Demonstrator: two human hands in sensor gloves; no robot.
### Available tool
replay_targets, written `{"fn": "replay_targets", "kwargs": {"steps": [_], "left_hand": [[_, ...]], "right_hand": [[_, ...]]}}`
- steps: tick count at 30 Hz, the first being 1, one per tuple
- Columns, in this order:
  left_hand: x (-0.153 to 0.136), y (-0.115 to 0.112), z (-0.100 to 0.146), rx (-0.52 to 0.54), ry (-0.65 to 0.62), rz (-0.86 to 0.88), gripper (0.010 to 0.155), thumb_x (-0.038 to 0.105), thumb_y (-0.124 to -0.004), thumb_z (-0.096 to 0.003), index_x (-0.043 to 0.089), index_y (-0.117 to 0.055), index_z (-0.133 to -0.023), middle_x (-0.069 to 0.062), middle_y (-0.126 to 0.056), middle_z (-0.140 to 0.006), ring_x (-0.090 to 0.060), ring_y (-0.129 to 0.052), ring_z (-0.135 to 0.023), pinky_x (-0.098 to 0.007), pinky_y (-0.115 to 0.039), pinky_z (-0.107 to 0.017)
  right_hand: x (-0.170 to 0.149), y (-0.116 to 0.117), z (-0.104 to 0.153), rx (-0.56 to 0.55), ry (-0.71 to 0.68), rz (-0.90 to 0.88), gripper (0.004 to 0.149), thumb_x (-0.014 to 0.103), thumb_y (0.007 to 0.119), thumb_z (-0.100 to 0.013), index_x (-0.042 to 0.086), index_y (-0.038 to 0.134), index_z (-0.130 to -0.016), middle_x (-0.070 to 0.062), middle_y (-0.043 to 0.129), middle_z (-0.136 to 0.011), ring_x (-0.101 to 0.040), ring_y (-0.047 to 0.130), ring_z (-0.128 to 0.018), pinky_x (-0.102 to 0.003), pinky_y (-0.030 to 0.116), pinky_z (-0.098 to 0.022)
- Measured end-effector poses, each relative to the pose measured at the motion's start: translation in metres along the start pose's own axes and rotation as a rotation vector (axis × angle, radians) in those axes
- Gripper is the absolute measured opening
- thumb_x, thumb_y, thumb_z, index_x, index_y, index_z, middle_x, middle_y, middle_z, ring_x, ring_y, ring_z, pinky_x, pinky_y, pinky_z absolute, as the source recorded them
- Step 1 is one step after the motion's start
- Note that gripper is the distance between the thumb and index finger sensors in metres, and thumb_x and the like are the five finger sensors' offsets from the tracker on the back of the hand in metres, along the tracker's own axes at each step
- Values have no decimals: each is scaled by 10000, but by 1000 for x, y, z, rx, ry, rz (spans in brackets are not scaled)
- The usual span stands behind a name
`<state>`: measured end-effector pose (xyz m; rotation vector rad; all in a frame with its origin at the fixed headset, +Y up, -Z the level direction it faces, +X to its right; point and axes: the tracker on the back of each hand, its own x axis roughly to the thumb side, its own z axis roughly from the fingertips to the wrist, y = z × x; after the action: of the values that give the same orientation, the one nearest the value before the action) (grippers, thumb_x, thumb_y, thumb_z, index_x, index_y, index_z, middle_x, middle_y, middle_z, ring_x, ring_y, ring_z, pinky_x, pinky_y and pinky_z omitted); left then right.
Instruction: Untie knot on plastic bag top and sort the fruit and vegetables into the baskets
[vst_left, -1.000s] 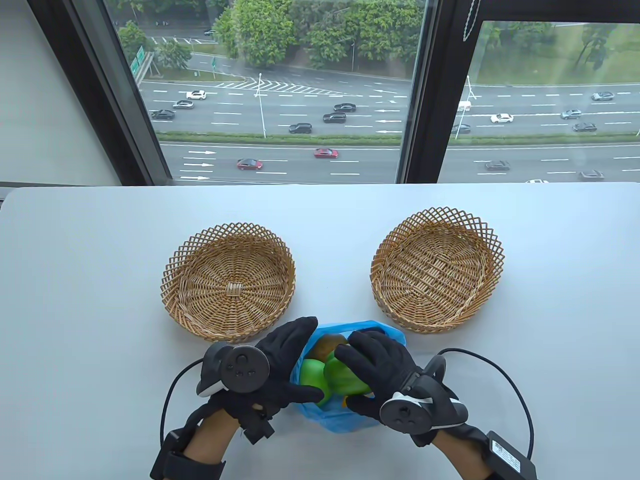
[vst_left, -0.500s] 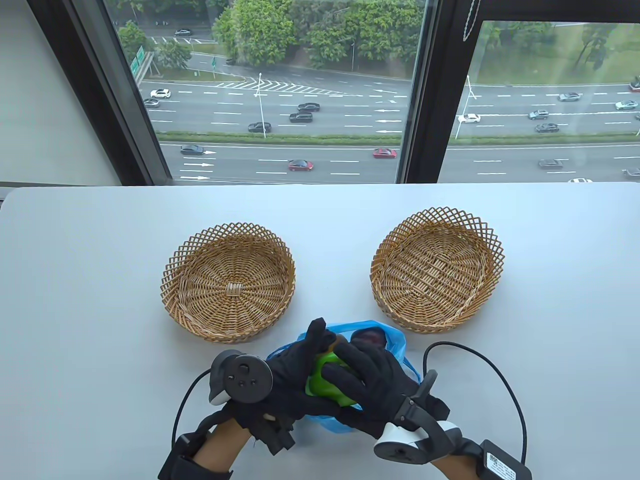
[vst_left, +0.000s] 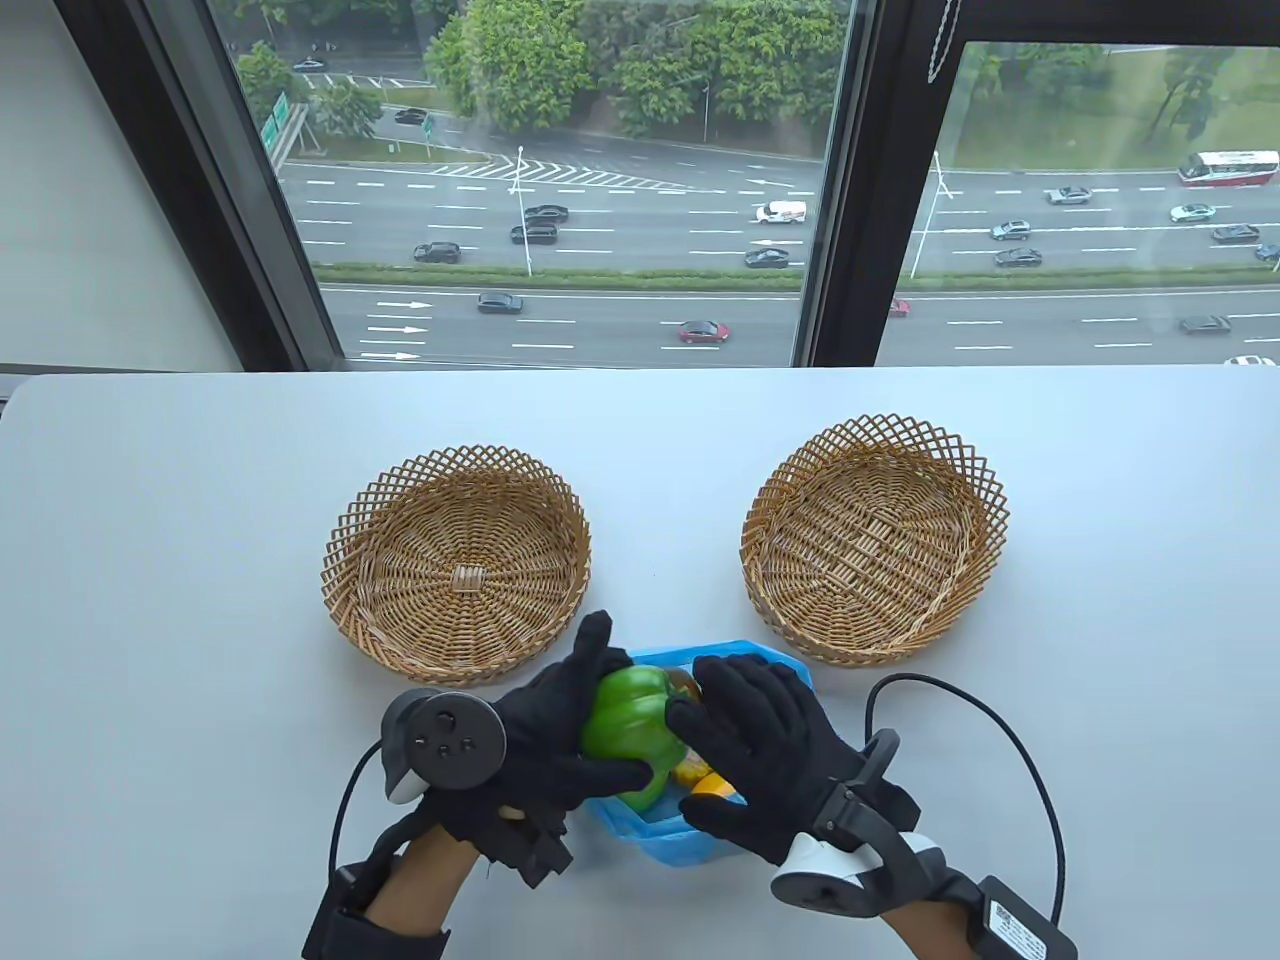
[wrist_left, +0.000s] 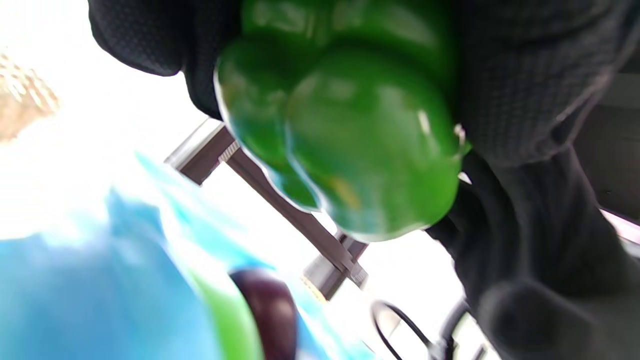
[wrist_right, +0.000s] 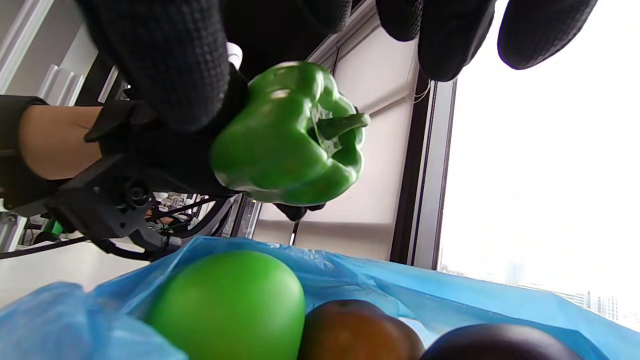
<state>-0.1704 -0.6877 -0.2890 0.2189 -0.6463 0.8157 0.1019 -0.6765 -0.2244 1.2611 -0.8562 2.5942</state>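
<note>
My left hand (vst_left: 585, 705) grips a shiny green bell pepper (vst_left: 628, 722), lifted just above the open blue plastic bag (vst_left: 668, 848) near the table's front edge. The left wrist view shows the pepper (wrist_left: 350, 135) close up, wrapped by gloved fingers (wrist_left: 525, 75). My right hand (vst_left: 745, 745) hovers over the bag with fingers spread and relaxed, beside the pepper (wrist_right: 290, 145). Inside the bag (wrist_right: 350, 272) lie a green apple (wrist_right: 230, 305), a brown fruit (wrist_right: 360, 330) and a dark purple item (wrist_right: 500, 342). Something orange (vst_left: 706, 782) also peeks out.
Two round wicker baskets stand beyond the bag: the left basket (vst_left: 400, 472) just past my left hand, the right basket (vst_left: 962, 452) farther right. Black glove cables (vst_left: 1000, 730) loop on the table to the right. A window runs behind the table's far edge.
The green pepper has come up out of the bag in my left hand and shifted left. My right hand has eased off it and stays over the bag.
</note>
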Motion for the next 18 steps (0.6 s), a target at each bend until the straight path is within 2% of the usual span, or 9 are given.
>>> {"fn": "replay_targets", "kwargs": {"steps": [3,6,9,11,13,18], "left_hand": [[-10,25,4,119,42,-243,1115,651,-922,-322,119,-384,-1142,-136,-725,-1088,-399,-785,-904,-599,-677,-649],[-25,42,9,170,119,-371,1002,634,-892,-358,182,-476,-1149,-126,-670,-1130,-401,-713,-943,-613,-615,-682],[-45,51,12,192,211,-427,968,601,-893,-382,195,-476,-1154,-160,-626,-1144,-419,-685,-952,-630,-584,-696],[-62,57,14,215,264,-489,966,589,-913,-381,191,-482,-1149,-162,-632,-1142,-418,-714,-948,-605,-611,-702],[-79,61,17,243,322,-519,965,575,-923,-387,185,-473,-1145,-161,-623,-1144,-418,-716,-953,-602,-611,-702],[-101,65,22,275,419,-549,974,567,-941,-385,176,-469,-1142,-168,-628,-1140,-427,-732,-947,-631,-593,-692]], "right_hand": [[-9,3,1,28,37,-22,896,535,825,-486,99,416,-1153,-364,305,-1140,-593,605,-961,-738,579,-637],[-12,6,2,54,56,-58,887,530,817,-495,97,412,-1155,-371,289,-1138,-602,589,-963,-744,567,-636],[-15,8,2,70,63,-54,877,533,804,-502,98,413,-1156,-373,289,-1137,-604,586,-963,-747,566,-633],[-17,9,3,84,71,-56,863,534,800,-506,104,426,-1154,-372,290,-1138,-604,586,-964,-748,565,-633],[-19,10,3,86,85,-60,818,545,759,-515,111,469,-1145,-370,297,-1139,-604,590,-962,-748,567,-631],[-27,10,4,89,125,-73,764,546,728,-525,121,527,-1127,-369,315,-1137,-590,615,-954,-746,578,-626]]}}
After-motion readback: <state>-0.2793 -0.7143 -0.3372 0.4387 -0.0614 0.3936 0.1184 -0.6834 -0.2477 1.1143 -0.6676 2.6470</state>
